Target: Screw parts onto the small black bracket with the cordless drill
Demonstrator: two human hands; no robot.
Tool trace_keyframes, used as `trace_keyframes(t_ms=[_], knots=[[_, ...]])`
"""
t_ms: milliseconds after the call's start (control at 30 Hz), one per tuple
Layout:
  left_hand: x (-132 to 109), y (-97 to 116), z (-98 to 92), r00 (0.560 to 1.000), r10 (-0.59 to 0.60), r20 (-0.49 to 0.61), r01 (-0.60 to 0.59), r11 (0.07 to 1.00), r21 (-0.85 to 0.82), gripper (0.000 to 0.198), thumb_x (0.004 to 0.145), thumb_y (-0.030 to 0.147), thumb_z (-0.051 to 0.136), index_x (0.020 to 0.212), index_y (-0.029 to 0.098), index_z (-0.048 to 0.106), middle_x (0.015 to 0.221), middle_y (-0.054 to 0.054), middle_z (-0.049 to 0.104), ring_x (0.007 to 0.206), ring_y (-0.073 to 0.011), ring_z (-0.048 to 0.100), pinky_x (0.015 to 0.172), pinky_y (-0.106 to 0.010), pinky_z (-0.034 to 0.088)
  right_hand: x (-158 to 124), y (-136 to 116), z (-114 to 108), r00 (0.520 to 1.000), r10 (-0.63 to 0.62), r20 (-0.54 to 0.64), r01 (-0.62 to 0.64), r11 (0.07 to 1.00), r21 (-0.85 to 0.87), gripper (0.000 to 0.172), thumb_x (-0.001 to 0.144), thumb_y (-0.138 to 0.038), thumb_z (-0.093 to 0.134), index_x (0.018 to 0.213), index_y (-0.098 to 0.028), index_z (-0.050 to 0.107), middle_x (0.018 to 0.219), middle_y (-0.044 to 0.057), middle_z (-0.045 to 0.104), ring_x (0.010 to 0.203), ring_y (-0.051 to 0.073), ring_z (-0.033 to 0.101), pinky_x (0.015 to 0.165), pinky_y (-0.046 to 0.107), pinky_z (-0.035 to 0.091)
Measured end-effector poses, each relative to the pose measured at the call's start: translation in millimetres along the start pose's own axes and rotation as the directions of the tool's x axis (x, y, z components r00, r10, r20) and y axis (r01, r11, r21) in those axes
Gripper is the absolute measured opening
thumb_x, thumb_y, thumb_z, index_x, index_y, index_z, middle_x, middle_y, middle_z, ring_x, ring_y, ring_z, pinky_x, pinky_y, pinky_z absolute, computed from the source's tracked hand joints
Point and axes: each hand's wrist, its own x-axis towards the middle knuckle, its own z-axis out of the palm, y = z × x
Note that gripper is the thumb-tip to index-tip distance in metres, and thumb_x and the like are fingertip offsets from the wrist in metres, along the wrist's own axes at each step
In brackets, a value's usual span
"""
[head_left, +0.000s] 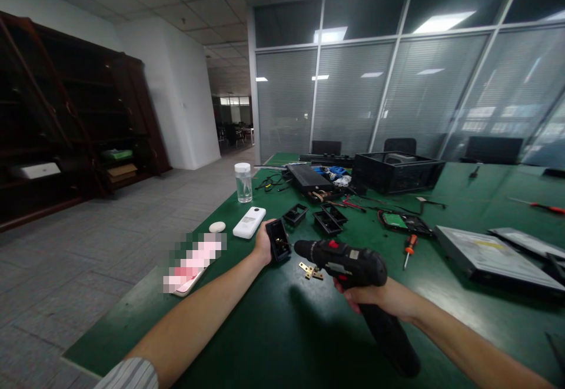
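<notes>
My left hand (263, 243) grips a small black plastic bracket (278, 240) and holds it on edge just above the green table (273, 330). My right hand (375, 296) is closed around the handle of a black cordless drill (353, 265). The drill's nose points left, right at the bracket. Small brass pieces (311, 271) lie on the table under the drill's nose.
Two more black brackets (329, 219) lie behind. A white power bank (249, 222), a white oval object (217, 227) and a clear jar (243, 182) stand left. An open black computer case (397, 171), an orange-handled screwdriver (409, 248), a circuit board (397, 221) and a disc drive (494, 256) lie right.
</notes>
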Motion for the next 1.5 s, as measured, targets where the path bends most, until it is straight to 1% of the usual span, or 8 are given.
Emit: trace_keyframes(t_ms=[133, 333, 500, 800, 967, 1100, 1333, 1500], knots=[[-1.2, 0.8, 1.6, 1.000, -0.018, -0.011, 0.018, 1.000, -0.007, 0.031, 0.069, 0.039, 0.048, 0.089, 0.017, 0.056, 0.059, -0.004, 0.059, 0.050, -0.0234, 0.059, 0.048, -0.036, 0.045, 0.1, -1.4, 0.6, 1.000, -0.005, 0.010, 0.005, 1.000, -0.025, 0.021, 0.068, -0.022, 0.061, 0.087, -0.014, 0.056, 0.069, -0.001, 0.051, 0.056, 0.011, 0.050, 0.054, 0.024, 0.041], [-3.6, 1.2, 4.0, 1.000, 0.005, -0.010, -0.005, 0.999, -0.035, 0.027, 0.069, 0.037, 0.048, 0.086, 0.017, 0.056, 0.058, -0.003, 0.059, 0.051, -0.0218, 0.059, 0.048, -0.033, 0.045, 0.5, -2.1, 0.6, 1.000, 0.000, 0.001, 0.000, 0.998, -0.056, 0.023, 0.067, -0.027, 0.063, 0.085, -0.014, 0.056, 0.069, 0.000, 0.051, 0.056, 0.011, 0.049, 0.054, 0.024, 0.041], [-3.1, 1.8, 4.3, 1.000, -0.008, -0.018, 0.008, 1.000, -0.009, 0.026, 0.068, 0.038, 0.048, 0.080, 0.016, 0.056, 0.056, -0.004, 0.059, 0.049, -0.0224, 0.058, 0.047, -0.035, 0.045, 1.4, 0.9, -0.2, 0.999, -0.033, 0.010, 0.034, 0.999, -0.043, 0.023, 0.068, -0.025, 0.061, 0.087, -0.014, 0.056, 0.069, 0.000, 0.052, 0.056, 0.011, 0.049, 0.053, 0.024, 0.041], [-2.7, 2.1, 3.5, 0.999, -0.032, 0.002, 0.032, 0.999, -0.006, 0.026, 0.068, 0.039, 0.048, 0.077, 0.015, 0.056, 0.057, -0.005, 0.059, 0.050, -0.0221, 0.058, 0.048, -0.035, 0.046, 1.5, 0.8, -0.3, 1.000, -0.025, 0.007, 0.026, 0.998, -0.051, 0.023, 0.067, -0.025, 0.062, 0.086, -0.014, 0.056, 0.069, 0.000, 0.052, 0.056, 0.011, 0.050, 0.055, 0.025, 0.041], [-4.0, 2.2, 3.8, 1.000, -0.007, -0.014, 0.007, 1.000, 0.001, 0.029, 0.069, 0.040, 0.047, 0.082, 0.016, 0.056, 0.058, -0.004, 0.059, 0.051, -0.0216, 0.059, 0.049, -0.034, 0.046, 0.8, -1.1, 0.2, 1.000, -0.017, 0.009, 0.017, 0.999, -0.036, 0.022, 0.068, -0.025, 0.062, 0.085, -0.014, 0.056, 0.069, -0.001, 0.051, 0.056, 0.011, 0.050, 0.054, 0.024, 0.041], [-4.3, 2.6, 4.3, 0.999, -0.027, -0.027, 0.027, 0.999, -0.024, 0.029, 0.070, 0.039, 0.047, 0.085, 0.016, 0.056, 0.059, -0.004, 0.059, 0.051, -0.0208, 0.059, 0.049, -0.033, 0.045, 0.6, -1.9, 1.3, 1.000, -0.013, 0.009, 0.013, 0.999, -0.029, 0.020, 0.068, -0.024, 0.062, 0.084, -0.014, 0.056, 0.068, -0.001, 0.052, 0.055, 0.010, 0.049, 0.053, 0.023, 0.040], [-4.8, 3.1, 4.8, 1.000, -0.015, -0.026, 0.014, 0.999, -0.030, 0.026, 0.069, 0.037, 0.048, 0.083, 0.016, 0.056, 0.058, -0.004, 0.059, 0.051, -0.0215, 0.059, 0.049, -0.033, 0.045, 1.9, 1.9, -0.6, 1.000, -0.018, 0.006, 0.018, 0.999, -0.034, 0.021, 0.067, -0.024, 0.062, 0.085, -0.015, 0.056, 0.068, -0.001, 0.052, 0.056, 0.012, 0.050, 0.054, 0.025, 0.041], [-5.0, 3.4, 5.4, 0.999, -0.034, -0.032, 0.033, 0.999, -0.026, 0.026, 0.069, 0.038, 0.047, 0.079, 0.016, 0.057, 0.057, -0.004, 0.059, 0.049, -0.0214, 0.058, 0.048, -0.033, 0.045, 1.4, 1.3, -0.7, 1.000, -0.024, 0.000, 0.024, 0.998, -0.050, 0.022, 0.067, -0.025, 0.062, 0.086, -0.014, 0.056, 0.069, 0.000, 0.053, 0.056, 0.011, 0.050, 0.054, 0.025, 0.041]])
